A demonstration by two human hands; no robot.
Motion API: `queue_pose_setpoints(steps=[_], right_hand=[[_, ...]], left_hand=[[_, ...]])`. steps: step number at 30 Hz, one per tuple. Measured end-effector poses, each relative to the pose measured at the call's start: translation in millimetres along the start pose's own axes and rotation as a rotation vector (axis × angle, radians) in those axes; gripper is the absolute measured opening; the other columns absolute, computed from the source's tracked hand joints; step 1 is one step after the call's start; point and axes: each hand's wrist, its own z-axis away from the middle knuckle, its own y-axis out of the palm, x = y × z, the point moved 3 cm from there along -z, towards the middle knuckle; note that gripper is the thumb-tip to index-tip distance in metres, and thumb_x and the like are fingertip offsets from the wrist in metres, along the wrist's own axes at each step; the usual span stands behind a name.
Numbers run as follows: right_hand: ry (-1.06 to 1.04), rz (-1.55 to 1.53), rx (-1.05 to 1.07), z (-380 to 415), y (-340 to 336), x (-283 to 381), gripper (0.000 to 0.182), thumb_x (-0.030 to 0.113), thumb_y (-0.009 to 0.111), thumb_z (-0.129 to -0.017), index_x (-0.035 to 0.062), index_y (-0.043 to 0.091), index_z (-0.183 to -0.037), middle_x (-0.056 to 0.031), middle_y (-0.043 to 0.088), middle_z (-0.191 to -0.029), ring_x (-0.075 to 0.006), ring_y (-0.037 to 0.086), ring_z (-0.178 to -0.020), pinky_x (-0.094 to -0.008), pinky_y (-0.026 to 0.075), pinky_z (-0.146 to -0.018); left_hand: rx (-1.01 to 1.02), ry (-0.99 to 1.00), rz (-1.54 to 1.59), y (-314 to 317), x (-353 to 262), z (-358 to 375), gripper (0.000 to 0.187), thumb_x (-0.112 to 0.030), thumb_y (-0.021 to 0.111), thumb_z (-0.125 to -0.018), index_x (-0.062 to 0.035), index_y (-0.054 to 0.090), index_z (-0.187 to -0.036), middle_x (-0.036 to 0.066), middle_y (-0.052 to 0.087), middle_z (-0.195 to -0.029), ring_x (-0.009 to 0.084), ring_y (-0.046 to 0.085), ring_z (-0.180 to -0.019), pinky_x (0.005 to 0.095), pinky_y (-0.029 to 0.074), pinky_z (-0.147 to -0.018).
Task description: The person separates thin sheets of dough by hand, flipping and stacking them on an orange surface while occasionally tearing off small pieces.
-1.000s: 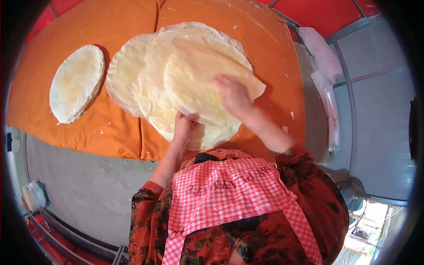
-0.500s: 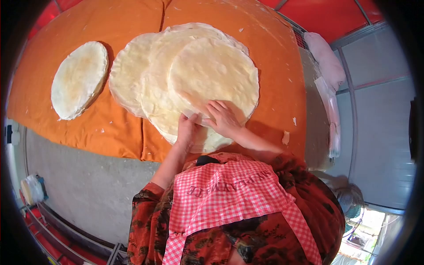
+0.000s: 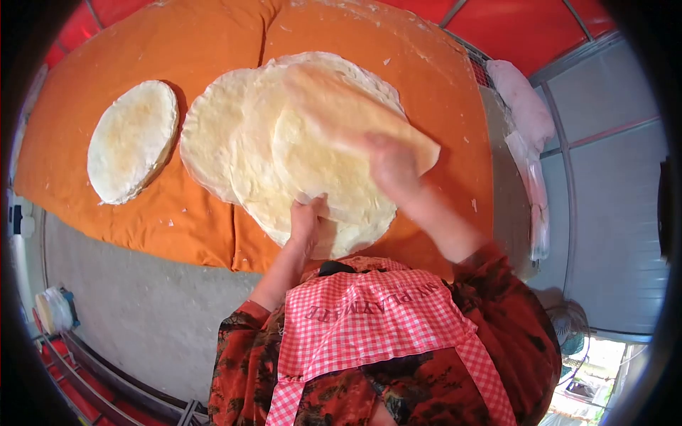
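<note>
Several thin, pale round flatbreads point(image 3: 312, 156) lie overlapped in a pile on the orange cloth. My right hand point(image 3: 395, 167), smeared by motion, grips a top flatbread sheet point(image 3: 348, 106) and holds its near side up, folded back toward the far side. At the pile's near edge, my left hand point(image 3: 307, 216) pinches the rim of the flatbreads beneath with thumb and fingers. Further left sits a separate round stack of flatbread point(image 3: 133, 142), apart from both hands.
An orange cloth point(image 3: 78, 113) covers the work surface, with small dough scraps on it. Past its right edge lies a pink-white bundle point(image 3: 522, 103) with plastic sheeting point(image 3: 536, 206). Grey floor point(image 3: 156, 312) shows at the near left, beside a metal rack point(image 3: 106, 383).
My right hand has moved up and right from the pile's near edge, peeling the top sheet up and away. My left hand stays at the near rim. The view has tilted slightly.
</note>
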Motion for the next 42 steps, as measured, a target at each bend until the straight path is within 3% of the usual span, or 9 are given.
queue_pose_setpoints(steps=[3, 6, 16, 25, 31, 33, 36, 38, 42], right_hand=[[-0.05, 0.027, 0.19, 50, 104, -11, 0.031, 0.006, 0.049, -0.077, -0.0005, 0.058, -0.106, -0.0146, 0.06, -0.104, -0.0305, 0.058, -0.102, -0.0402, 0.051, -0.077], [-0.072, 0.033, 0.074, 70, 114, 4, 0.033, 0.007, 0.05, -0.077, -0.0009, 0.057, -0.107, -0.0129, 0.057, -0.109, -0.0285, 0.053, -0.108, -0.0389, 0.051, -0.079], [-0.024, -0.159, 0.271, 72, 108, 9, 0.059, 0.021, 0.061, -0.08, -0.0045, 0.045, -0.13, -0.0187, 0.044, -0.137, -0.0324, 0.04, -0.128, -0.043, 0.036, -0.103], [-0.031, -0.258, 0.17, 74, 119, 3, 0.058, 0.015, 0.059, -0.08, -0.0015, 0.042, -0.132, -0.0179, 0.044, -0.138, -0.0303, 0.039, -0.13, -0.044, 0.035, -0.104], [-0.131, -0.279, 0.028, 64, 140, -18, 0.038, 0.012, 0.05, -0.084, 0.0026, 0.058, -0.12, -0.0178, 0.061, -0.116, -0.0348, 0.056, -0.11, -0.0432, 0.045, -0.093], [0.455, -0.278, 0.407, 31, 113, -38, 0.038, 0.002, 0.042, -0.085, 0.0055, 0.064, -0.116, -0.0199, 0.067, -0.098, -0.0264, 0.065, -0.091, -0.0379, 0.051, -0.081], [0.093, -0.289, 0.05, -18, 25, -50, 0.043, -0.001, 0.04, -0.084, 0.0085, 0.063, -0.119, -0.0214, 0.067, -0.087, -0.0284, 0.066, -0.071, -0.0398, 0.053, -0.068], [-0.023, -0.058, 0.0, -19, -11, -25, 0.038, 0.005, 0.043, -0.083, 0.0069, 0.063, -0.115, -0.0216, 0.066, -0.088, -0.0372, 0.065, -0.08, -0.0457, 0.052, -0.071], [-0.123, -0.11, -0.038, 46, 76, 6, 0.029, 0.011, 0.057, -0.081, 0.005, 0.057, -0.109, -0.016, 0.062, -0.1, -0.0329, 0.061, -0.094, -0.0419, 0.05, -0.079]], left_hand=[[0.037, 0.011, 0.021, -4, 6, -6, 0.019, -0.004, 0.061, -0.086, -0.0029, 0.06, -0.105, 0.003, 0.064, -0.091, 0.0129, 0.059, -0.075, 0.0272, 0.048, -0.062], [0.045, -0.007, 0.05, -5, 6, -3, 0.02, -0.005, 0.06, -0.087, -0.0035, 0.06, -0.107, 0.004, 0.064, -0.091, 0.0125, 0.058, -0.074, 0.0263, 0.047, -0.062], [0.16, -0.085, 0.239, -16, 9, -3, 0.022, -0.002, 0.051, -0.082, -0.0027, 0.058, -0.103, 0.008, 0.064, -0.094, 0.0187, 0.061, -0.086, 0.0316, 0.051, -0.072], [0.149, -0.088, 0.139, -17, 14, -9, 0.019, -0.003, 0.054, -0.087, -0.0045, 0.056, -0.106, 0.006, 0.064, -0.096, 0.0152, 0.061, -0.086, 0.0275, 0.05, -0.072], [0.085, -0.077, 0.184, -5, 2, 2, 0.012, -0.011, 0.054, -0.089, -0.0082, 0.056, -0.1, 0.003, 0.062, -0.087, 0.0125, 0.054, -0.067, 0.0262, 0.049, -0.059], [0.078, -0.125, 0.24, -1, -3, 4, 0.012, -0.01, 0.052, -0.089, -0.007, 0.054, -0.1, 0.004, 0.058, -0.082, 0.0141, 0.052, -0.064, 0.0307, 0.053, -0.062], [0.065, -0.214, 0.214, -14, 6, 9, 0.012, -0.008, 0.05, -0.088, -0.0049, 0.051, -0.099, 0.006, 0.052, -0.077, 0.017, 0.051, -0.064, 0.0389, 0.057, -0.066], [0.084, -0.218, 0.163, -18, 6, 6, 0.011, -0.008, 0.048, -0.088, -0.0036, 0.05, -0.097, 0.006, 0.048, -0.075, 0.0179, 0.051, -0.064, 0.043, 0.059, -0.068], [0.148, -0.128, 0.136, -17, 13, 0, 0.012, -0.01, 0.045, -0.09, -0.0021, 0.049, -0.099, 0.009, 0.051, -0.082, 0.0219, 0.057, -0.07, 0.0431, 0.058, -0.07]])
